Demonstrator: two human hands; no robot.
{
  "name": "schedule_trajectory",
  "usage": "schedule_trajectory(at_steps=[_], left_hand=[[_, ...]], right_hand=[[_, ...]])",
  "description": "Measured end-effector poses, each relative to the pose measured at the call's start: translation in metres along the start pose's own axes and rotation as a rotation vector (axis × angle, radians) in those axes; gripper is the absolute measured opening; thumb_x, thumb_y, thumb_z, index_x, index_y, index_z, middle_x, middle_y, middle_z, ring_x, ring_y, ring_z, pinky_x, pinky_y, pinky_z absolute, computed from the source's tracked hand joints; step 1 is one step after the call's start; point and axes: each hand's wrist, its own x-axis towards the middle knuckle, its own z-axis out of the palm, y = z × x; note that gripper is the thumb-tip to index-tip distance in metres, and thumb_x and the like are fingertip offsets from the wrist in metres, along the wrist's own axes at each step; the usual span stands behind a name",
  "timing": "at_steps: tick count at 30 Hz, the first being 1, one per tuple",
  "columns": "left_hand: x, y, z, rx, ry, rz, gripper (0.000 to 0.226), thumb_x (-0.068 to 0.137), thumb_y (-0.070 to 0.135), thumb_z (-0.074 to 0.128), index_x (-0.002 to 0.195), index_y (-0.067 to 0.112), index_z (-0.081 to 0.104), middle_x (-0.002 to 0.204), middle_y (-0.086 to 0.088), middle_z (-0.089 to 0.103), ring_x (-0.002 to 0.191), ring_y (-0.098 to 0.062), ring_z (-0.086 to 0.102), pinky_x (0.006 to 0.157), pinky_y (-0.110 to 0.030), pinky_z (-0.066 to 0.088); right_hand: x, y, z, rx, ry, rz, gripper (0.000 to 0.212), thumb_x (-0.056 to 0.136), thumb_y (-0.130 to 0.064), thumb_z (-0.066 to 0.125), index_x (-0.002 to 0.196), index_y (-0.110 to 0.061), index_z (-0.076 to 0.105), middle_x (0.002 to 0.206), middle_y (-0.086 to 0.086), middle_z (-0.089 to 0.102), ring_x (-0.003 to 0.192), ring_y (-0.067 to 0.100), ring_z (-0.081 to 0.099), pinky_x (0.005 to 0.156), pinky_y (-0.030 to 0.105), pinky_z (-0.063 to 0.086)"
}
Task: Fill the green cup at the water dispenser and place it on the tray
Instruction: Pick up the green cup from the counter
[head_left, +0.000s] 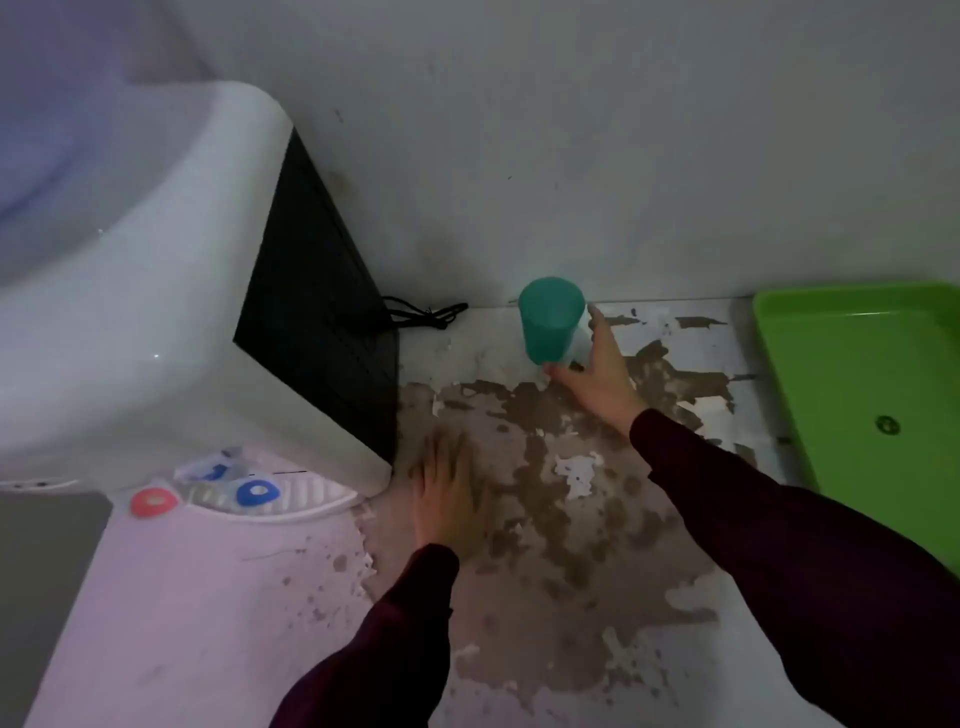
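The green cup (549, 319) stands on the worn table top (571, 519) close to the back wall. My right hand (597, 371) is stretched out to it, fingers spread around its right side and base, thumb near the bottom; the hand has not closed on it. My left hand (447, 493) lies flat and blurred on the table, palm down, holding nothing, just right of the water dispenser (156, 322). The dispenser's red tap (153, 503) and blue tap (255, 492) show at its lower front. The bright green tray (857, 374) sits at the right edge.
A black cable (426, 314) lies behind the dispenser against the grey wall (571, 130). The dispenser's black back panel (317, 312) faces the cup. The table's paint is peeled in brown patches. A pale counter surface (182, 623) runs below the taps.
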Motion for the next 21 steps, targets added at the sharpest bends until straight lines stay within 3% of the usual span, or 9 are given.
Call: schedule_trajectory(at_steps=[4,9,15,18,21], left_hand=[[-0.004,-0.001,0.007,-0.026,0.067,0.0,0.067,0.097,0.048,0.029,0.148,0.023,-0.008,0.16,-0.006,-0.008,0.15,-0.025,-0.005,0.123,-0.049,0.005],[-0.003,-0.003,0.008,-0.04,0.078,0.01,0.066,0.097,0.05,0.027,0.145,0.029,-0.014,0.156,0.0,-0.018,0.148,-0.021,-0.015,0.121,-0.042,-0.009],[-0.006,-0.001,0.003,-0.051,0.077,0.021,0.068,0.098,0.046,0.032,0.152,0.02,0.0,0.155,-0.002,-0.017,0.148,-0.022,-0.014,0.122,-0.045,-0.005],[-0.004,0.0,-0.003,-0.05,0.031,0.016,0.069,0.098,0.045,0.034,0.152,0.019,0.001,0.159,-0.006,-0.013,0.149,-0.024,-0.01,0.123,-0.046,-0.002],[-0.001,-0.003,-0.019,-0.047,-0.013,0.034,0.063,0.1,0.04,0.034,0.153,0.017,0.009,0.163,-0.009,0.0,0.151,-0.023,-0.001,0.123,-0.043,0.005]], right_hand=[[0.033,-0.005,0.007,0.108,0.029,0.025,0.107,0.07,-0.014,0.083,0.148,-0.01,0.011,0.149,0.013,0.033,0.129,0.015,0.036,0.103,0.028,0.031],[0.045,-0.002,0.02,0.144,0.087,-0.013,0.077,0.069,-0.015,0.083,0.132,-0.007,0.038,0.131,0.014,0.053,0.116,0.024,0.052,0.093,0.034,0.047],[0.0,0.001,0.023,0.22,0.089,-0.054,0.073,0.069,-0.017,0.083,0.129,-0.015,0.041,0.12,-0.002,0.054,0.105,0.006,0.053,0.08,0.006,0.044],[-0.038,-0.003,0.025,0.269,0.043,-0.059,0.069,0.068,-0.017,0.084,0.123,-0.03,0.043,0.115,-0.015,0.055,0.1,-0.012,0.053,0.077,0.002,0.044],[-0.078,-0.012,0.03,0.324,-0.007,-0.044,0.07,0.066,-0.023,0.084,0.12,-0.041,0.043,0.116,-0.021,0.055,0.103,-0.015,0.053,0.079,0.003,0.046]])
